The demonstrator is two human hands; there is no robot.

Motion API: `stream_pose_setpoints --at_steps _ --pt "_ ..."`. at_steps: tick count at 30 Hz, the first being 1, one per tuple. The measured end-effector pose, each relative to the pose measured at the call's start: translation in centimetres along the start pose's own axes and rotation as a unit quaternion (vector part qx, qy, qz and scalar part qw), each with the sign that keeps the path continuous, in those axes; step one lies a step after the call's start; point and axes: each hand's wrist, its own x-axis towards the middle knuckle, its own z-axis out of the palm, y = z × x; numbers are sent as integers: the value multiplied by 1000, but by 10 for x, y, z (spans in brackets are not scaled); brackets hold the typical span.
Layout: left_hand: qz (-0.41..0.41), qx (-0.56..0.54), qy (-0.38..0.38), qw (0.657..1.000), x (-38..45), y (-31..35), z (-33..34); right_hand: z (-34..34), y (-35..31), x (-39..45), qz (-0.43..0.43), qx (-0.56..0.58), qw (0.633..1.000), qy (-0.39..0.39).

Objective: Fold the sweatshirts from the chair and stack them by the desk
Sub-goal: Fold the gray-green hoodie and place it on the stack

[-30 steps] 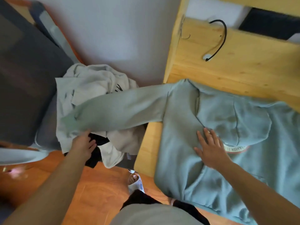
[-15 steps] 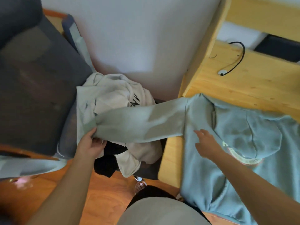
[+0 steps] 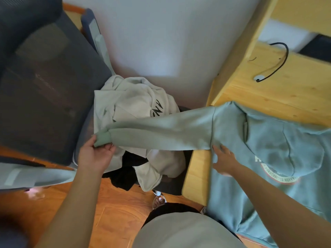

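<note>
Sweatshirt, pale green hooded point(image 3: 279, 158), lies spread on the wooden desk point(image 3: 279, 93), body flat under and beyond the right hand, lower edge hanging over the desk's near side. Round printed badge with curved lettering shows just right of the right wrist; letters too distorted to read whole.

Head view, only one.

Left hand point(image 3: 95, 156): fingers and thumb curled around the ribbed cuff point(image 3: 102, 138) of the sweatshirt's sleeve point(image 3: 161, 133), gripping it. Sleeve stretches taut, roughly level, from this hand across the gap to the shoulder seam at the desk corner.

Right hand point(image 3: 223, 161): fingers fairly straight, laid on the sweatshirt at the armpit, just below where the sleeve joins the body. Pressing or resting; no pinch seen.

Hands well apart, sleeve spanning between them.

Beneath the stretched sleeve, between the two hands: an office chair point(image 3: 46, 97), dark mesh back to the far side of the left hand, seat piled with a crumpled cream sweatshirt point(image 3: 136, 104) bearing dark lettering. Black garment point(image 3: 129, 172) hangs off the pile's near edge, just right of the left forearm.

Beyond the right hand, on the desk's far part: a black cable point(image 3: 279, 63) in a loose curve, its end by a small white object. White wall behind the chair. Wood floor below both forearms; a sandalled foot point(image 3: 158, 199) near the desk's base.
</note>
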Motion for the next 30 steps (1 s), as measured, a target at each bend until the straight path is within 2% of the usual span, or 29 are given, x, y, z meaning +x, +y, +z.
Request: stream_pose_setpoints --at_steps 2,4,7,9,11,13,14,16,19,21,23,24,27,28,30 --pt "7 31 -51 998 -25 -4 23 -14 -17 -16 -14 47 999 -18" --pt "17 78 -96 992 -50 -10 48 -33 -42 -44 -102 140 985 17" --pt "60 150 -213 964 -95 -30 97 -65 -97 -107 -306 261 912 79" --pt "69 211 -289 931 -123 -55 133 -82 -125 -139 -387 309 859 131" --pt "79 289 -386 872 -142 -79 166 -100 -134 -152 -381 372 809 248" --pt "92 340 -467 811 -152 -92 190 -119 -118 -153 -286 487 749 346" --pt "86 345 -488 798 -152 -96 198 -130 -103 -151 -237 547 713 369" --pt "106 365 -480 791 -146 -108 206 -148 -58 -147 -188 662 628 364" --pt "177 490 -396 756 -124 -163 191 -163 24 -146 -173 780 496 340" --pt "134 595 -336 717 -105 -217 166 -167 78 -143 -160 813 436 352" --pt "75 682 -297 664 -90 -265 144 -165 130 -133 -143 824 413 361" --pt "77 719 -288 628 -82 -287 135 -163 155 -125 -142 828 406 360" --pt "165 807 -260 505 -64 -337 119 -149 232 -91 -101 835 407 356" --pt "188 823 -248 476 -59 -351 116 -139 260 -73 -83 844 408 339" --pt "202 842 -218 449 -51 -374 114 -111 312 -36 3 857 435 277"
